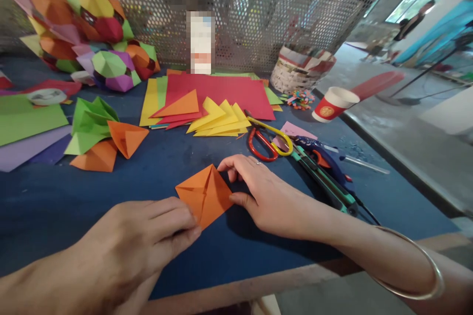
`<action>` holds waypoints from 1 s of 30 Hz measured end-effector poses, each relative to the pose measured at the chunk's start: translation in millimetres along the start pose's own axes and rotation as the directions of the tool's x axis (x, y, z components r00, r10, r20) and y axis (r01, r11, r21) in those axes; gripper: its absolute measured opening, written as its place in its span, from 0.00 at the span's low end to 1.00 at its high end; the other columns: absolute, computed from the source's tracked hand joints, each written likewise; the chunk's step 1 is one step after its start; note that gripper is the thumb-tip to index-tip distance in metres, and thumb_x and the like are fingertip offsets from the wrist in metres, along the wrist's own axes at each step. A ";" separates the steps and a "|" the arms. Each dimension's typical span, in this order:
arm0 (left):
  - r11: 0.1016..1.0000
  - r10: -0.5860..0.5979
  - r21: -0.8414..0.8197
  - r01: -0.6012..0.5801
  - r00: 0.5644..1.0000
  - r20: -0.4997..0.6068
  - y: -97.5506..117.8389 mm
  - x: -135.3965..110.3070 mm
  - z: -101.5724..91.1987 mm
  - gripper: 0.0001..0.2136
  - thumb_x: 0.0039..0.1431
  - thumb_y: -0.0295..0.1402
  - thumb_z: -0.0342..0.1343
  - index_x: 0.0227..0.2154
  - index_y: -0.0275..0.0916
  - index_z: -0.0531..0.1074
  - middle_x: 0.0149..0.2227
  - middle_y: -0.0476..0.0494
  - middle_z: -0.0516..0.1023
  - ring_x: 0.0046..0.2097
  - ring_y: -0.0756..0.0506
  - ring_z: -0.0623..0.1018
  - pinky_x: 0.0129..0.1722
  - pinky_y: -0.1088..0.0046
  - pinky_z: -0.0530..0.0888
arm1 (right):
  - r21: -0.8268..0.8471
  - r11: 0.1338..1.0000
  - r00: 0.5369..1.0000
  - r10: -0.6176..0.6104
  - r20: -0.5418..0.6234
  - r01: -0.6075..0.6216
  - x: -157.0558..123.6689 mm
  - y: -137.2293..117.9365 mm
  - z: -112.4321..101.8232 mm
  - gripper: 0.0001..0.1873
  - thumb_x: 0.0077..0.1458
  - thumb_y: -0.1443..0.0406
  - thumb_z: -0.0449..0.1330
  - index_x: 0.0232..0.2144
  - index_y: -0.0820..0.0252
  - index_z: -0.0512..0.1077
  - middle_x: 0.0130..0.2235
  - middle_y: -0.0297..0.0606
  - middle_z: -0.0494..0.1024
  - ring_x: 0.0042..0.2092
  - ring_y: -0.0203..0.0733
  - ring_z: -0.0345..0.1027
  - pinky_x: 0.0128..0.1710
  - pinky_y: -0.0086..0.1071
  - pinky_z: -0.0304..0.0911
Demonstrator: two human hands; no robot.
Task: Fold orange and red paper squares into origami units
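An orange folded paper square (209,197), creased with flaps meeting near its middle, is held just above the blue table between both hands. My left hand (148,231) pinches its lower left edge, fingers closed together with the thumb below. At the right edge, my right hand (254,192) grips the paper between thumb and curled fingers. To the left lie folded orange pieces (127,139) and green folded pieces (92,120). Behind the paper are yellow folded sheets (219,118) and an orange triangle (181,105) on red paper (218,88).
Scissors (262,143) with red and yellow handles, a green cutter (321,177) and a blue glue gun (328,157) lie to the right. Farther back stand a paper cup (328,106) and a woven basket (299,71). Colourful paper balls (111,66) sit back left, before a perforated metal screen (251,19).
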State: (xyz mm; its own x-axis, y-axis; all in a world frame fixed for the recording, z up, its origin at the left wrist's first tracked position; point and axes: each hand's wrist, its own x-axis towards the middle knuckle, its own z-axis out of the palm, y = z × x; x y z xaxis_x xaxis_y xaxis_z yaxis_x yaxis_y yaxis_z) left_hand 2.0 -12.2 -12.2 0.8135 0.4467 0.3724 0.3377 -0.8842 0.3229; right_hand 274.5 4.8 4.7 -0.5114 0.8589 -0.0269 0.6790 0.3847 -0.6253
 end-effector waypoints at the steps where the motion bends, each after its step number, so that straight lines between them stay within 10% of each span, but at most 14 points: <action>1: 1.000 0.017 -0.009 -0.017 1.000 0.026 0.0 0.0 -1.5 0.20 0.61 0.20 0.48 0.47 0.45 0.77 0.43 0.46 0.84 0.41 0.46 0.84 0.40 0.75 0.81 | 0.009 1.000 1.000 0.000 -0.004 0.000 -0.5 0.6 -0.1 0.23 0.59 0.78 0.60 0.54 0.59 0.64 0.50 0.44 0.73 0.53 0.49 0.69 0.56 0.49 0.66; 5: 0.997 0.070 -0.031 -0.071 0.997 -0.035 -2.6 3.2 -5.3 0.18 0.63 0.18 0.47 0.47 0.42 0.75 0.41 0.43 0.81 0.41 0.46 0.82 0.38 0.74 0.79 | 0.011 1.000 1.000 -0.013 -0.027 0.013 0.1 0.9 -0.4 0.27 0.57 0.76 0.61 0.57 0.62 0.63 0.51 0.48 0.73 0.53 0.51 0.70 0.57 0.51 0.66; 10: 0.972 -0.209 0.051 0.227 0.948 -0.238 -15.5 12.5 -1.4 0.12 0.72 0.26 0.51 0.53 0.42 0.73 0.53 0.41 0.78 0.55 0.44 0.79 0.56 0.67 0.76 | -0.048 0.997 0.998 -0.059 -0.031 0.057 2.1 -5.5 0.9 0.26 0.55 0.76 0.60 0.56 0.69 0.66 0.52 0.53 0.74 0.53 0.55 0.68 0.57 0.52 0.66; 16: 0.954 -0.300 -0.005 0.301 0.948 -0.101 -27.3 30.1 3.1 0.21 0.66 0.33 0.56 0.61 0.39 0.70 0.55 0.36 0.80 0.52 0.39 0.81 0.52 0.59 0.81 | -0.113 0.986 0.988 -0.132 -0.079 0.123 3.1 -8.5 4.9 0.26 0.54 0.75 0.60 0.56 0.70 0.68 0.51 0.54 0.76 0.51 0.55 0.69 0.54 0.51 0.67; 25: 0.955 -0.293 0.066 0.289 0.954 0.064 -51.3 67.5 -1.2 0.12 0.71 0.41 0.62 0.46 0.37 0.77 0.42 0.45 0.81 0.40 0.46 0.81 0.42 0.63 0.81 | -0.087 0.971 0.968 -0.232 -0.093 0.224 12.7 4.7 -1.4 0.22 0.53 0.69 0.67 0.50 0.61 0.70 0.47 0.45 0.77 0.48 0.50 0.71 0.50 0.44 0.67; 30: 0.939 -0.327 0.097 0.329 0.944 -0.036 -59.9 69.4 1.8 0.12 0.72 0.41 0.60 0.50 0.39 0.77 0.51 0.42 0.81 0.50 0.41 0.82 0.52 0.56 0.81 | 0.062 0.980 0.978 -0.182 -0.098 0.188 22.4 8.2 -5.4 0.30 0.54 0.59 0.74 0.55 0.61 0.71 0.49 0.44 0.78 0.49 0.50 0.73 0.51 0.42 0.68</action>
State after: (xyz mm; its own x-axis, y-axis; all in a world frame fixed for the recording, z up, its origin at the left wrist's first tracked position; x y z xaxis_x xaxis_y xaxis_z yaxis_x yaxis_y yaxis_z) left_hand 39.1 71.5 -7.3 0.6409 0.7157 0.2776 0.6307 -0.6971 0.3410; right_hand 271.4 29.0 3.2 -0.5725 0.8035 0.1634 0.5367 0.5178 -0.6662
